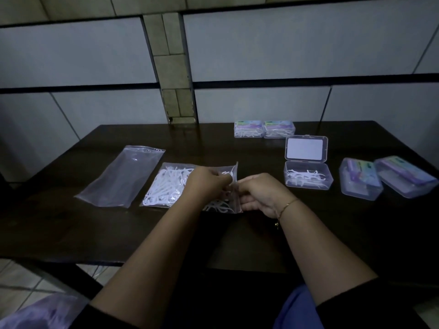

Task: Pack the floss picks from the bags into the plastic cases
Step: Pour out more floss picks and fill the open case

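Observation:
A clear zip bag (166, 186) full of white floss picks lies on the dark table (261, 233), its mouth turned to the right. My left hand (209, 181) reaches into the bag's mouth and its fingers curl round some picks. My right hand (259, 193) pinches the bag's open edge. To the right stands an open plastic case (308, 178) with a few picks in it, its lid up.
An empty clear bag (118, 179) lies left of the full one. Two shut cases with picks (263, 129) stand at the back. Two more shut cases (361, 179) (406, 175) sit at the right edge. A tiled wall rises behind the table.

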